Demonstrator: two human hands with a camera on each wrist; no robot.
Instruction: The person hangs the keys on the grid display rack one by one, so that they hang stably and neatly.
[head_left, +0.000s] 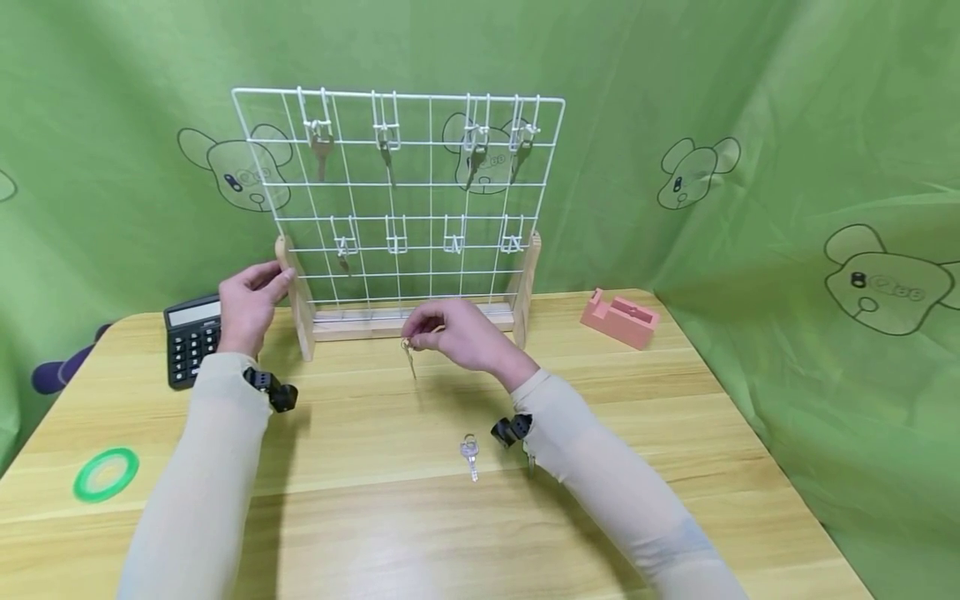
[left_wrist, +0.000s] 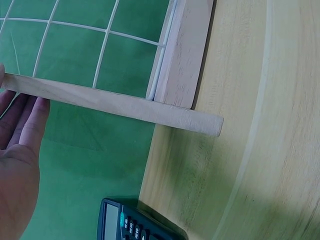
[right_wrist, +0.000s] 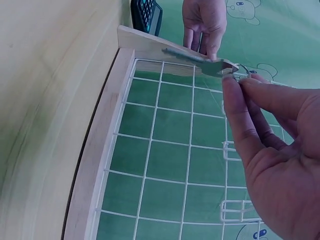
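Note:
A white wire grid rack (head_left: 431, 185) stands on wooden feet at the back of the table (head_left: 360, 517). Several keys hang from its upper hooks, and one small key (head_left: 343, 263) hangs from a lower hook. My left hand (head_left: 251, 302) rests straight fingers (left_wrist: 22, 112) against the rack's left wooden post (left_wrist: 125, 106), also seen in the right wrist view (right_wrist: 202, 22). In front of the rack's base, my right hand (head_left: 414, 337) pinches a silver key (head_left: 410, 360) by its ring, the blade hanging down. The right wrist view shows that key (right_wrist: 200, 59) between thumb and fingers (right_wrist: 235, 95).
A second silver key (head_left: 469, 455) lies on the table near my right forearm. A black calculator (head_left: 191, 337) sits left of the rack, a green tape ring (head_left: 105, 475) at the front left, a pink holder (head_left: 619, 317) at the right. Green cloth hangs behind.

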